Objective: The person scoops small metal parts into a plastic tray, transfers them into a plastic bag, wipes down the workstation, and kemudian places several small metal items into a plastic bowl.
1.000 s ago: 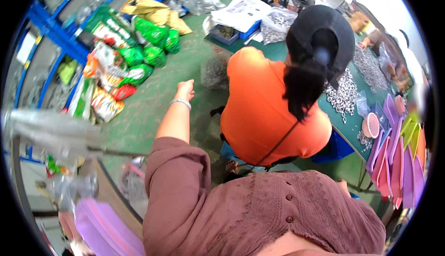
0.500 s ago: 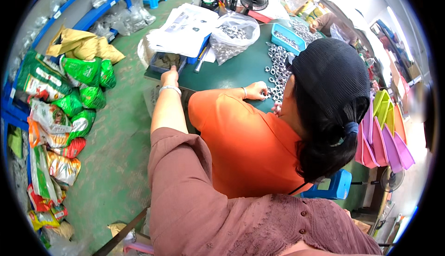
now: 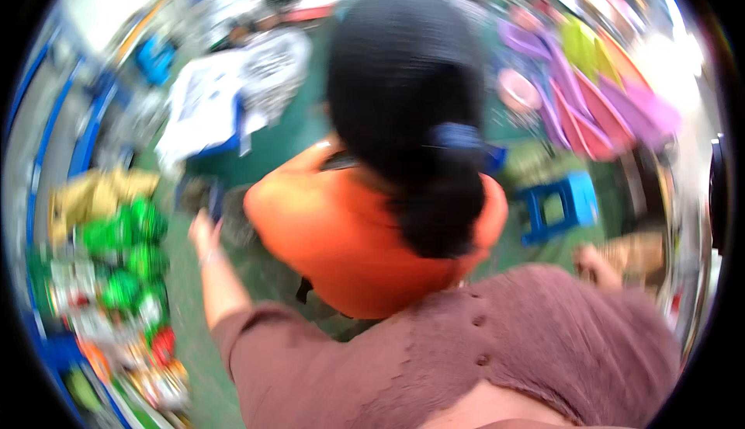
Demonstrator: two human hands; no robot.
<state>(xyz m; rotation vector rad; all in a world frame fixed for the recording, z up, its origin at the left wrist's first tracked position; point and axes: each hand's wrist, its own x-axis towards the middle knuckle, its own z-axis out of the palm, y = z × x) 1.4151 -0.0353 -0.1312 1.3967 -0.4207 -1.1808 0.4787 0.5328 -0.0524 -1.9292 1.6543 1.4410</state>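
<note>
Left hand (image 3: 205, 232) at end of outstretched arm, looks clamped on near edge of small dark blue open-topped plastic box (image 3: 216, 202) with grey-brown stuff inside; motion blur hides exact finger placement. Box sits at/just off near-left corner of green-topped table (image 3: 281, 143), nearer the person than the white paper sheets (image 3: 194, 103), left of co-worker in orange shirt and black cap (image 3: 365, 235). Can't tell if table bears any of its weight.

Right hand (image 3: 596, 264) well apart, fingers curled, beside brown cardboard box (image 3: 640, 250), blue plastic stool (image 3: 582, 196) just beyond; can't tell if it holds anything.

Handling, my judgement: one-sided hold at full reach, so box likely wants to tip away; pinch the wall firmly, keep rim level, contents look loose. Draw elbow in, keep clear of co-worker's left shoulder, bring right hand under far side if it sags.

Orientation: open face up, near wall toward person, side walls run roughly away from person, about in line with forearm. Outline looks near square from here, smeared; long axis can't be told.
</note>
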